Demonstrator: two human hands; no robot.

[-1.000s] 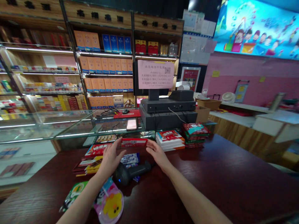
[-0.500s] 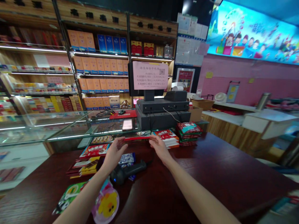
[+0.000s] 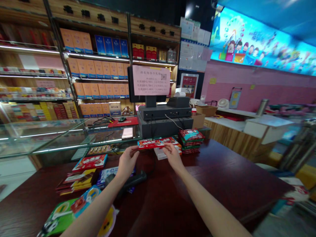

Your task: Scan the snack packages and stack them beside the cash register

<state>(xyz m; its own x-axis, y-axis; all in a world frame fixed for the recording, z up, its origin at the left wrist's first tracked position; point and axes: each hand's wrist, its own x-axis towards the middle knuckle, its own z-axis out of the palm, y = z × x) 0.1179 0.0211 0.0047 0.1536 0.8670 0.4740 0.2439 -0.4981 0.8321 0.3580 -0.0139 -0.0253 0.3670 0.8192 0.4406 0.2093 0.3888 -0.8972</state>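
Gripping the red snack pack (image 3: pixel 151 144) with our left hand (image 3: pixel 127 161) and right hand (image 3: pixel 172 156), just before the cash register (image 3: pixel 164 121); a scanner (image 3: pixel 130 180) lies nearer us on the tabletop (image 3: pixel 222 184)

Both bare forearms reach forward from the lower edge of the view, converging toward twelve o'clock. The left hand (image 3: pixel 127 161) sits at about eleven o'clock from the frame's centre bottom, wrist straight, back of the hand up, thumb and fingertips pinched closed on one end of a flat packet. The right hand (image 3: pixel 172 155) lies just to its one o'clock side, palm turned slightly inward, fingers curled and gripping the other end. The two hands are level and near each other, not touching.
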